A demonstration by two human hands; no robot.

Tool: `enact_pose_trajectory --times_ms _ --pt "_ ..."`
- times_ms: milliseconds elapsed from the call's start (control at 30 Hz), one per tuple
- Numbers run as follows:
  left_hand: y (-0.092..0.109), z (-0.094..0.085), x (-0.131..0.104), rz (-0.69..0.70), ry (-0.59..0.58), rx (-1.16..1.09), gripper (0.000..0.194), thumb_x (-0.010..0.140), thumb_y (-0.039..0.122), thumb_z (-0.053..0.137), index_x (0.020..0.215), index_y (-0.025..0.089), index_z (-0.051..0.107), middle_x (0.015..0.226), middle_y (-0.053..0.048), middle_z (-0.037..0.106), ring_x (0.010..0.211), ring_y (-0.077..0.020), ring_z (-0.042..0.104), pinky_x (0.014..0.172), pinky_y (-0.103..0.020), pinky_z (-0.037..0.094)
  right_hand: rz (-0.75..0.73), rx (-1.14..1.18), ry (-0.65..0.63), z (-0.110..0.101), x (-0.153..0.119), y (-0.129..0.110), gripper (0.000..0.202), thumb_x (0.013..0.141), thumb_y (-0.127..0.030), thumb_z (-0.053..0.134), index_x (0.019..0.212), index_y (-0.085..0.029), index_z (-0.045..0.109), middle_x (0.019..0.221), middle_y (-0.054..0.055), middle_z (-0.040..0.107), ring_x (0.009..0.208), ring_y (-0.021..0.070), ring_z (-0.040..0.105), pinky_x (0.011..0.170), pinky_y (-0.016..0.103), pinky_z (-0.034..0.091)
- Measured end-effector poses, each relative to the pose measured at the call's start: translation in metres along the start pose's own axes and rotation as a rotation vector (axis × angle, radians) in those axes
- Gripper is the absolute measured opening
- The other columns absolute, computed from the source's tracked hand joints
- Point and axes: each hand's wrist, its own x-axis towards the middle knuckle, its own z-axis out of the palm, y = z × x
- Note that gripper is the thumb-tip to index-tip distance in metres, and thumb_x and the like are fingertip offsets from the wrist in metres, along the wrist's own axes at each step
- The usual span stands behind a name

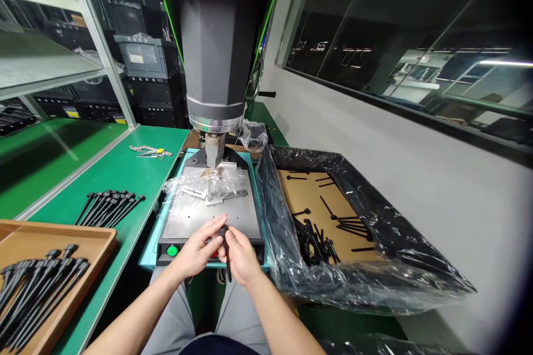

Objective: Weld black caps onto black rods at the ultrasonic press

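Between my two hands, in front of the machine, is a slim black plastic rod (229,270) with a thicker head. My right hand (242,259) is closed around its shaft, the lower end sticking out below the fingers. My left hand (202,245) pinches the head end from the other side with thumb and fingers. Just beyond them lies the steel plate (179,221) of the press-like machine. A metal tool head (214,150) hangs above a small fixture (215,191) wrapped in clear film. My hands partly hide the front panel, where a green button (171,250) shows.
At the left, similar black rods (110,205) lie on a green table (145,136), with more in a brown tray (106,238). A metal caliper-like tool (150,151) lies farther back. A plastic-lined box (366,283) at the right holds loose rods on cardboard.
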Motion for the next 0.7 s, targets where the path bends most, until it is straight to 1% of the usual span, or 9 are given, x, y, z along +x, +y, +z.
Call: enact_pose_trajectory --times_ms 67,100,133,200,300,367,500,600,700 --pt "-0.001 -0.002 0.005 0.057 -0.067 0.086 0.06 0.066 0.019 0.076 0.124 0.023 0.06 0.128 -0.01 0.06 0.117 -0.0309 0.055 0.101 -0.043 0.042 0.009 0.092 0.016 -0.002 0.003 -0.004 0.03 0.083 -0.043 0.065 0.096 -0.017 0.057 0.078 0.002 0.058 0.054 0.0079 0.044 0.048 0.021 0.033" --pt "-0.003 -0.003 0.009 0.079 -0.067 0.119 0.059 0.067 0.021 0.075 0.124 0.023 0.06 0.13 -0.01 0.058 0.119 -0.0304 0.053 0.102 -0.042 0.041 0.004 0.125 0.021 -0.003 0.005 -0.006 0.028 0.082 -0.039 0.067 0.097 -0.017 0.058 0.084 0.003 0.06 0.057 0.0082 0.046 0.05 0.021 0.036" --pt "-0.005 -0.006 0.013 0.082 -0.039 0.135 0.054 0.068 0.023 0.076 0.121 0.021 0.063 0.129 -0.011 0.059 0.119 -0.0304 0.053 0.101 -0.042 0.041 -0.002 0.151 0.025 -0.005 0.006 -0.008 0.026 0.081 -0.035 0.069 0.097 -0.017 0.058 0.089 0.004 0.061 0.061 0.0087 0.049 0.053 0.021 0.038" --pt "-0.012 -0.014 0.025 0.012 0.035 0.123 0.041 0.068 0.026 0.076 0.107 0.016 0.068 0.118 -0.013 0.065 0.113 -0.031 0.057 0.099 -0.043 0.042 -0.017 0.179 0.031 -0.01 0.01 -0.012 0.024 0.08 -0.031 0.07 0.095 -0.017 0.059 0.092 0.005 0.062 0.066 0.0101 0.053 0.058 0.023 0.042" --pt "-0.024 -0.028 0.044 -0.167 0.051 -0.048 0.026 0.07 0.027 0.075 0.092 0.013 0.069 0.109 -0.014 0.068 0.108 -0.0302 0.06 0.096 -0.044 0.044 -0.021 0.204 0.047 -0.018 0.017 -0.016 0.024 0.079 -0.03 0.071 0.097 -0.018 0.058 0.094 0.005 0.063 0.071 0.0117 0.056 0.063 0.024 0.045" --pt "-0.03 -0.036 0.056 -0.204 0.013 -0.251 0.019 0.074 0.024 0.072 0.09 0.014 0.068 0.114 -0.013 0.066 0.112 -0.028 0.058 0.097 -0.041 0.044 -0.025 0.201 0.06 -0.021 0.023 -0.017 0.029 0.079 -0.03 0.071 0.102 -0.019 0.057 0.095 0.005 0.063 0.073 0.0127 0.058 0.065 0.026 0.047" --pt "-0.037 -0.042 0.075 -0.135 0.005 -0.56 0.015 0.079 0.022 0.066 0.093 0.018 0.067 0.115 -0.01 0.065 0.111 -0.0236 0.059 0.096 -0.038 0.046 -0.005 0.172 0.082 -0.024 0.033 -0.02 0.035 0.077 -0.031 0.072 0.107 -0.019 0.058 0.095 0.005 0.064 0.072 0.0146 0.059 0.068 0.032 0.05" --pt "-0.036 -0.041 0.086 -0.063 0.019 -0.632 0.025 0.081 0.022 0.064 0.106 0.022 0.065 0.121 -0.007 0.062 0.113 -0.0224 0.058 0.098 -0.037 0.046 0.014 0.188 0.074 -0.026 0.04 -0.019 0.031 0.076 -0.03 0.073 0.101 -0.019 0.06 0.092 0.004 0.065 0.071 0.0145 0.06 0.07 0.033 0.05" --pt "-0.032 -0.039 0.091 0.02 0.061 -0.636 0.034 0.081 0.021 0.063 0.114 0.025 0.063 0.13 -0.005 0.057 0.119 -0.0216 0.054 0.098 -0.033 0.046 0.053 0.165 0.076 -0.031 0.048 -0.014 0.032 0.072 -0.03 0.074 0.098 -0.018 0.059 0.091 0.005 0.066 0.074 0.0152 0.061 0.074 0.034 0.049"
